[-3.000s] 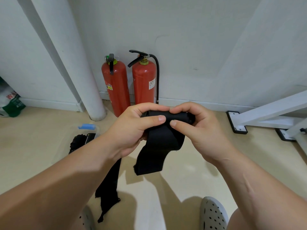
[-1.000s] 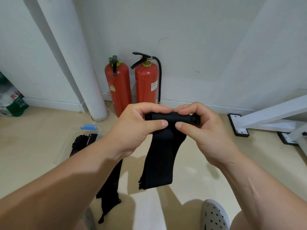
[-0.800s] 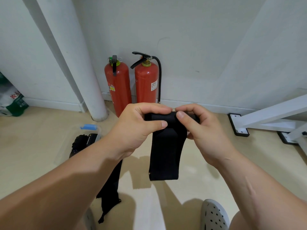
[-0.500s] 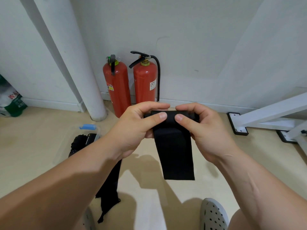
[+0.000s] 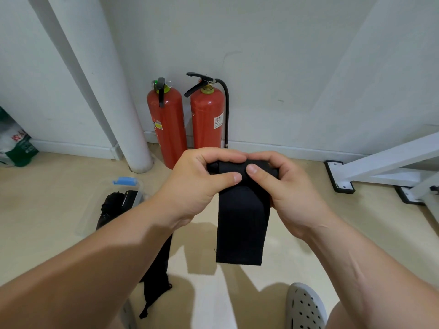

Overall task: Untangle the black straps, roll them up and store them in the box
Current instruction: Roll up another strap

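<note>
While the left hand (image 5: 197, 184) and right hand (image 5: 285, 186) each pinch the rolled top of a wide black fabric strap (image 5: 241, 224), its flat tail hangs above the floor; the clear plastic box (image 5: 133, 186) sits lower left, holding 1 black bundle.

A wide black strap (image 5: 241, 224) is held in the air. Its upper end is wound into a tight horizontal roll, pinched between the left hand (image 5: 194, 186) and the right hand (image 5: 292, 198), and its flat tail hangs straight down to a square edge above the floor. A clear box (image 5: 141, 193) with a blue latch sits on the floor, with bundled straps (image 5: 114, 205) inside. A second loose strap (image 5: 158, 269) trails out across the floor.
</note>
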